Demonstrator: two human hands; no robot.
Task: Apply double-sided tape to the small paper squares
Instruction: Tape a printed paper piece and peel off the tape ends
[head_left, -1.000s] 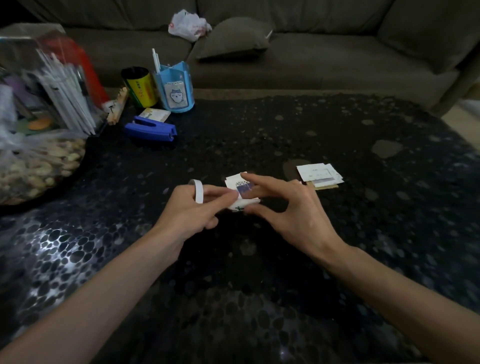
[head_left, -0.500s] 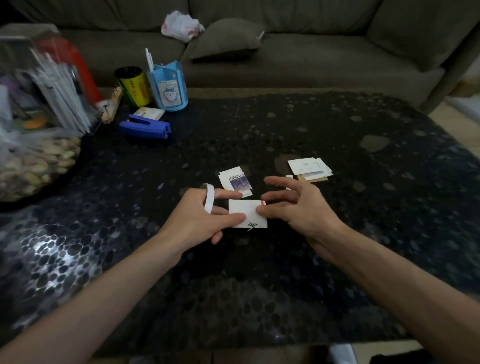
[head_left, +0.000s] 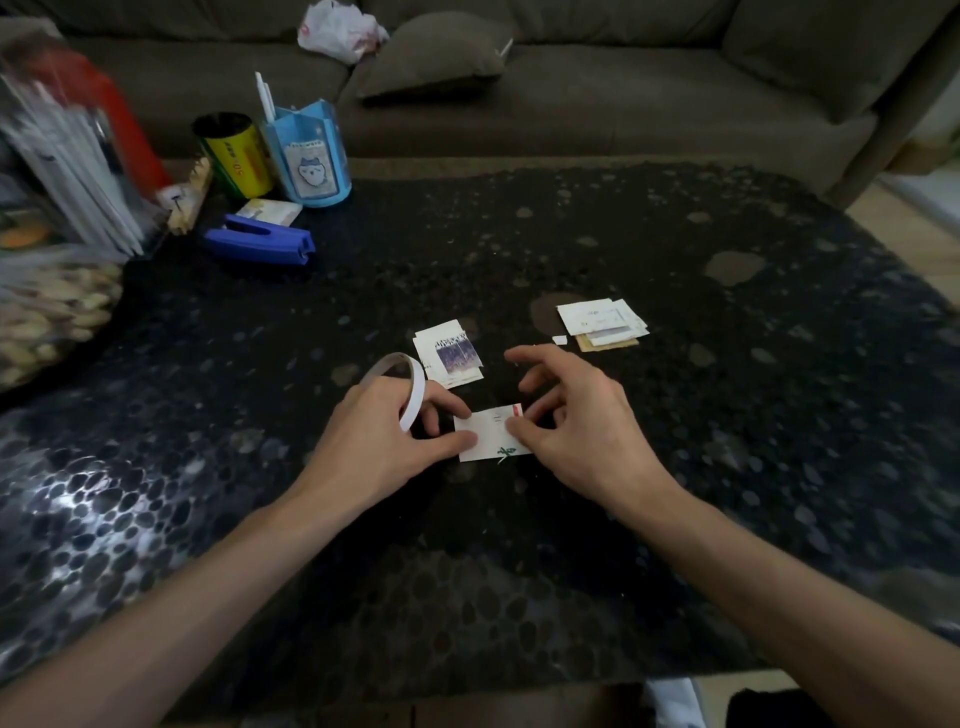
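Left hand (head_left: 387, 434) has a thin white roll of tape (head_left: 410, 387) looped over the fingers like a bracelet, and its thumb and a fingertip are pinched on the left edge of a small white paper square (head_left: 491, 434) lying flat on the table. Right hand (head_left: 576, 421) comes in from the other side with fingers loosely curled and spread; the thumb tip presses on the right part of that same square, the other fingers hang above it, not closed on anything. So the square sits between both hands, pinned at both ends. It's got a red mark at the top right corner and a little green scribble on the bottom edge.

Only the head view here, so the rest from that one. Just beyond the tape roll is another paper piece with a purple print (head_left: 451, 353), flat, apart from the hands. Further right there's a small pile of white and tan paper bits (head_left: 602, 322), with one tiny white scrap beside it. The black pebble-pattern table (head_left: 727, 415) is otherwise bare around the work spot, nothing blocking the hands.

Back left corner is the cluttered bit: blue stapler (head_left: 260, 241), a light blue pen holder (head_left: 309, 156) with a white stick in it, a yellow can (head_left: 236, 150) next to it, and a blurry clear bag (head_left: 57, 218) of stuff at the far left. Grey couch (head_left: 623, 78) behind, with a crumpled white plastic bag (head_left: 340, 28) on it.
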